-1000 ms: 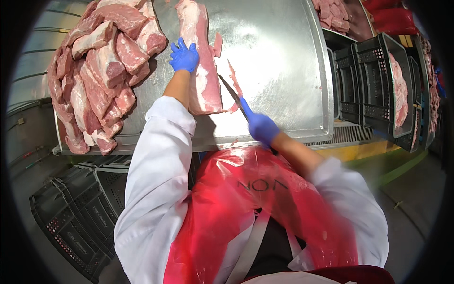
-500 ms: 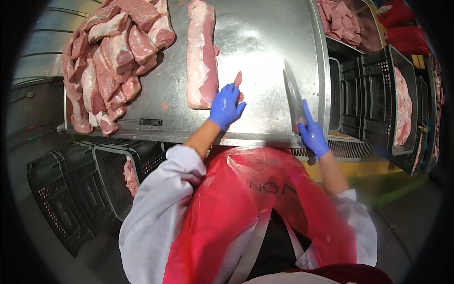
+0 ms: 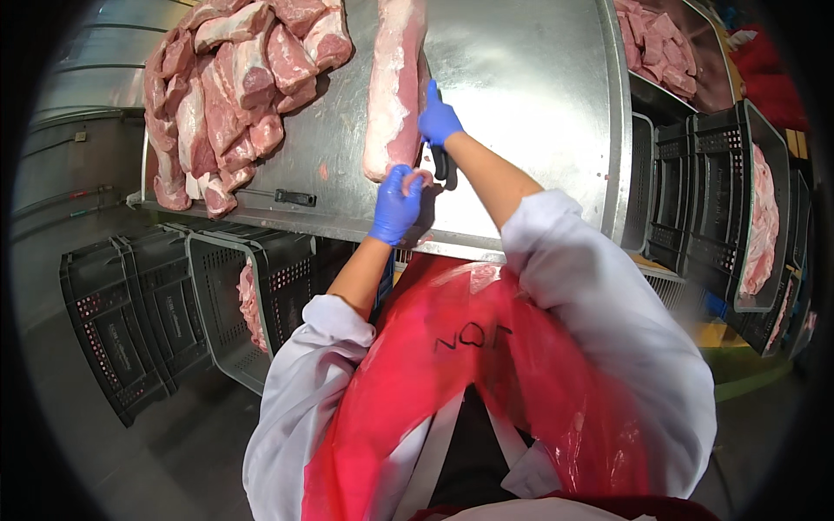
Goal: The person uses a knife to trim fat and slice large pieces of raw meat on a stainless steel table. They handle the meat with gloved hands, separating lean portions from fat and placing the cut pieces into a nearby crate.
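A long pink loin (image 3: 395, 95) lay at upper centre on the metal surface (image 3: 539, 95).
It looked heavy, soft and slick, likely to sag if lifted by one end; a broad palm at mid-length seemed surest. The left hand (image 3: 397, 206) had its grip closed on a pale strip (image 3: 418, 179) by the lower end, the right hand (image 3: 440, 122) on a black-handled knife (image 3: 440, 163).

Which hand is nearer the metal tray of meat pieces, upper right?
Right: the right hand is left of the tray, beside the meat slab; the left hand is farther left.
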### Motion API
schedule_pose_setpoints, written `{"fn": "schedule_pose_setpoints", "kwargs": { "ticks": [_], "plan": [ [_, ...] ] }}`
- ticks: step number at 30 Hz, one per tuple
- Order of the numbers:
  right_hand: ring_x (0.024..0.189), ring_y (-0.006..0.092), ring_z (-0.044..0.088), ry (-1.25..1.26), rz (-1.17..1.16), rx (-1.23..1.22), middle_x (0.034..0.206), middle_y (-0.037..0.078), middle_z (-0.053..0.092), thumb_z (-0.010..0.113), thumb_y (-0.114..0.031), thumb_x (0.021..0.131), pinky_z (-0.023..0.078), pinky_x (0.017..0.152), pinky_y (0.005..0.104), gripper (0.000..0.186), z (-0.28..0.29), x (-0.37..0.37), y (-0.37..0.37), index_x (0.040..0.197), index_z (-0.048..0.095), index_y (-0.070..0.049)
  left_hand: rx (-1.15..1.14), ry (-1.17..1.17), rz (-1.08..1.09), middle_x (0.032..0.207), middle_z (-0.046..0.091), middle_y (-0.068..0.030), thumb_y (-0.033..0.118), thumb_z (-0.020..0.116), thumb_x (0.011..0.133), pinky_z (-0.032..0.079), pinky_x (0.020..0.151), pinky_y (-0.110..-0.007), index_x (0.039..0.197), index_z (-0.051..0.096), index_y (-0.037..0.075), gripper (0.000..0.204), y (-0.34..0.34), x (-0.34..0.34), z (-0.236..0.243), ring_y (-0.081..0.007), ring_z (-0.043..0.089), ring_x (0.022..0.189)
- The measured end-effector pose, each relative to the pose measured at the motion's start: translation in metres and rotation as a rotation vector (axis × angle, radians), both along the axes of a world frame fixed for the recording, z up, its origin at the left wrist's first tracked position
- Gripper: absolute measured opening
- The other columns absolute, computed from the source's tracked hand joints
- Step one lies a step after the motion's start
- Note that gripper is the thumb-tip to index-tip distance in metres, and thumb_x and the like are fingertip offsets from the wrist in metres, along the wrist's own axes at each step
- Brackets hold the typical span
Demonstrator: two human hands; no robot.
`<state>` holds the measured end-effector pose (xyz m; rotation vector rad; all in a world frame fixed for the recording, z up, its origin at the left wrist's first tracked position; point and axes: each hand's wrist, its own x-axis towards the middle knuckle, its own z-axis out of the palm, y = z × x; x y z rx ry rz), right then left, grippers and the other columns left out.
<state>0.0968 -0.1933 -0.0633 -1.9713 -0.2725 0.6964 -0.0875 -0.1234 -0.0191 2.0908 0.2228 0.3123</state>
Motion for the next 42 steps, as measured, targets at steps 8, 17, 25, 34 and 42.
{"fn": "schedule_pose_setpoints", "kwargs": {
  "ticks": [8, 17, 25, 34, 42],
  "plan": [
    [0.076, 0.047, 0.066, -0.08, 0.533, -0.307, 0.087, 0.031, 0.066, 0.046, -0.003, 0.089, 0.051, 0.073, 0.0536, 0.087, 0.054, -0.129, -0.141, 0.162, 0.001, -0.016, 0.057, -0.093, 0.537, 0.083, 0.054, 0.0004, 0.025, 0.058, 0.103, 0.041, 0.059, -0.024, 0.102, 0.062, 0.007, 0.018, 0.086, -0.064, 0.144, -0.0074, 0.049, 0.069],
    [0.053, 0.0336, 0.06, -0.093, 0.463, -0.087, 0.064, 0.018, 0.061, 0.053, -0.008, 0.096, 0.047, 0.057, 0.0431, 0.076, 0.106, -0.129, -0.257, 0.162, 0.016, -0.018, 0.049, 0.363, 0.647, 0.108, 0.068, -0.012, 0.019, 0.06, 0.101, 0.051, 0.087, -0.037, 0.113, 0.06, 0.003, 0.02, 0.327, -0.331, 0.163, -0.024, 0.064, 0.099],
    [0.058, 0.0093, 0.054, 0.339, -0.067, 0.241, 0.074, 0.003, 0.06, 0.055, -0.005, 0.098, 0.049, 0.053, 0.0256, 0.075, 0.132, -0.121, -0.293, 0.162, 0.022, -0.025, 0.462, 0.32, 0.082, 0.131, 0.062, -0.0225, 0.02, 0.07, 0.089, 0.044, 0.105, -0.045, 0.129, 0.062, 0.002, 0.044, 0.108, -0.062, 0.116, -0.0369, 0.06, 0.12],
    [0.057, 0.0064, 0.052, 0.186, -0.103, 0.126, 0.078, 0.003, 0.062, 0.051, -0.002, 0.096, 0.046, 0.048, 0.0248, 0.077, 0.144, -0.12, -0.346, 0.163, 0.019, -0.023, 0.522, 0.06, -0.84, 0.139, 0.056, -0.017, 0.025, 0.062, 0.092, 0.036, 0.111, -0.052, 0.128, 0.061, 0.006, 0.041, -0.02, -0.06, -0.011, -0.0364, 0.05, 0.131],
    [0.053, 0.0067, 0.051, 0.354, -0.123, 0.189, 0.074, 0.002, 0.058, 0.053, 0.001, 0.098, 0.047, 0.049, 0.0217, 0.078, 0.122, -0.136, -0.354, 0.162, 0.02, -0.028, 0.805, -0.07, 0.035, 0.08, 0.06, -0.0156, 0.012, 0.062, 0.089, 0.047, 0.068, -0.047, 0.081, 0.064, 0.006, 0.01, 0.077, -0.1, 0.073, -0.0382, 0.058, 0.074]
  ]
}}
